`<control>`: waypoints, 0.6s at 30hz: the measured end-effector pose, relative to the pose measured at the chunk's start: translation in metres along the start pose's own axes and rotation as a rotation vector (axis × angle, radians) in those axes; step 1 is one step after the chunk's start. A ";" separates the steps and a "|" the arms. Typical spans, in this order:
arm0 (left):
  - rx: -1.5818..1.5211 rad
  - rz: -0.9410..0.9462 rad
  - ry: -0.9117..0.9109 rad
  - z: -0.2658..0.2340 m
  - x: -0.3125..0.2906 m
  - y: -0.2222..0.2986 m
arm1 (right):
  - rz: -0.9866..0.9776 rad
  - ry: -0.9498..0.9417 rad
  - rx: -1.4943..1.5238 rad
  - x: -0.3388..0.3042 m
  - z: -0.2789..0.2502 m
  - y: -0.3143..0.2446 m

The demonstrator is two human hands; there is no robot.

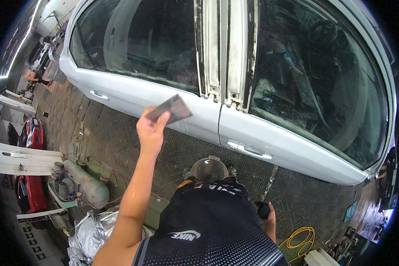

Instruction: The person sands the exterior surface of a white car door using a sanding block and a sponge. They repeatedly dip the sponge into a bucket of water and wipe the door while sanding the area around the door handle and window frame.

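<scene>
My left hand (pixel 150 129) is raised with its fingers pinched on a thin, dark rectangular sheet that looks like sandpaper (pixel 176 108). The sheet is held at a tilt in front of the silver-white car door (pixel 133 91) at left, below its window. Whether it touches the panel, I cannot tell. Low by my right side, my right hand (pixel 271 217) is closed round a small black object (pixel 263 209) whose kind I cannot make out. The neighbouring car door (pixel 292 162), with a handle (pixel 249 150), is at the right.
A bucket (pixel 209 168) stands on the floor before me. Left are a green air compressor (pixel 86 181), a loose white panel (pixel 26 158), red car parts (pixel 31 195) and crumpled silver sheeting (pixel 91 235). A yellow hose (pixel 301 239) lies coiled at lower right. A person (pixel 33 76) is far left.
</scene>
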State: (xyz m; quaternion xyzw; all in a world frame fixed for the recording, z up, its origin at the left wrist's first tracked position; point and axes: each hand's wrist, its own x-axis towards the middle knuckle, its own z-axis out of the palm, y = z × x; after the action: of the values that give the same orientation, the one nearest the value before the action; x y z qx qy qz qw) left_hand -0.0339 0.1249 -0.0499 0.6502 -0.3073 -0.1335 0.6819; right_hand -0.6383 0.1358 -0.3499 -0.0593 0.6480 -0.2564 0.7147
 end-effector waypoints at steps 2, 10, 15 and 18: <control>0.009 -0.056 -0.005 -0.014 -0.014 -0.006 | 0.058 -0.073 -0.041 0.003 -0.005 0.002; 0.047 0.066 -0.157 0.019 -0.013 0.016 | 0.028 -0.118 -0.161 -0.008 0.036 -0.061; 0.115 0.241 -0.155 0.043 0.006 0.025 | -0.093 -0.161 -0.142 0.024 0.049 -0.095; 0.125 0.178 -0.090 0.056 0.029 0.027 | -0.119 -0.191 -0.198 0.030 0.064 -0.101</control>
State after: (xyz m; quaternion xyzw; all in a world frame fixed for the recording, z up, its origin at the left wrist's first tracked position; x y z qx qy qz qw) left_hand -0.0502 0.0666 -0.0185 0.6549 -0.4021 -0.0821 0.6345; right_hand -0.6055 0.0198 -0.3247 -0.1916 0.5945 -0.2264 0.7474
